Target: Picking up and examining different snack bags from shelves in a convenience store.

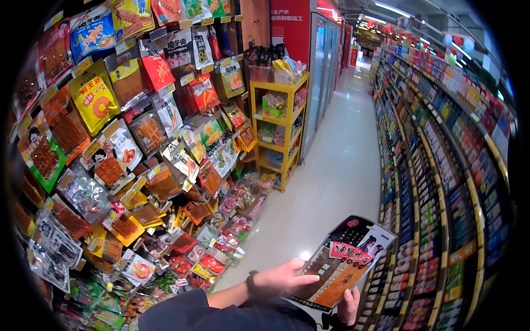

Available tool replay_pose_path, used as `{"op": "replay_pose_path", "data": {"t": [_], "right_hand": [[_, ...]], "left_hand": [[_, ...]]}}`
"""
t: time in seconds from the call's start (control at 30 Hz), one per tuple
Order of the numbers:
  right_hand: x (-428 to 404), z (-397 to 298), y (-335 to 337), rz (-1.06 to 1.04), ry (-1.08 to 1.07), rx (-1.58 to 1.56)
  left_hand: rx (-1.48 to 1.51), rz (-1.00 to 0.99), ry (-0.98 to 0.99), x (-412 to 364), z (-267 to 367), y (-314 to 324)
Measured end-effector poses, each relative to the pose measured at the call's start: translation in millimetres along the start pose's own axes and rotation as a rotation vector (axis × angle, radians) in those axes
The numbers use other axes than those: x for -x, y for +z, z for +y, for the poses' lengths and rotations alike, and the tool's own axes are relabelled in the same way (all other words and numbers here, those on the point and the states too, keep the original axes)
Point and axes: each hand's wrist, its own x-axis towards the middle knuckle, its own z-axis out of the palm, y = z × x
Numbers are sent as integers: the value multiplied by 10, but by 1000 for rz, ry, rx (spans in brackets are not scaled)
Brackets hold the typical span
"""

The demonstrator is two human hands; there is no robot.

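Observation:
Before me is a flat snack packet (pixel 331 269), black and brown with a red label, a hang hole at its top and writing on it. It is tilted, its top towards the upper right. My left hand (pixel 285 276), with a black band at the wrist, grips its left edge, one digit lying across the front. At the lower right edge, my right hand (pixel 350 306) also holds it, a fingertip on the front face and most of the hand hidden or cut off below.
A rack of hanging snack packets (pixel 95 99) fills the left side, with loose packets (pixel 211 262) in bins beneath. Beyond stand a yellow shelf unit (pixel 285 120) and glass-door coolers (pixel 321 62). Long stocked shelves (pixel 430 165) line the right of a shiny aisle floor (pixel 348 136).

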Motion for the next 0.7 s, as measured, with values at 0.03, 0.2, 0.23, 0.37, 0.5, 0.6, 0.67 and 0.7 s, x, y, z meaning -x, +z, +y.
{"op": "replay_pose_path", "data": {"t": [0.03, 0.2, 0.23, 0.37, 0.5, 0.6, 0.67, 0.7], "right_hand": [[-147, -4, -63, -15, -9, 17], [-758, -146, -164, -115, -24, 70], [-897, -215, -130, -195, -20, 114], [-1285, -350, -31, -271, 20, 175], [-1719, -438, 175, -379, 102, 251], [-1934, -391, 406, -498, 124, 238], [-2070, -308, 521, -571, 119, 283], [-2099, -300, 616, -607, 107, 298]], "left_hand": [[4, 10, 22, -113, -6, -42], [340, 8, 50, -404, 197, -184], [345, 19, 59, -441, 179, -229], [356, -14, 100, -520, 204, -358], [375, 128, 174, -587, 389, -499], [518, 188, 104, -547, 266, -582], [427, 185, 74, -558, 118, -709], [474, 184, 133, -539, 126, -720]]}}
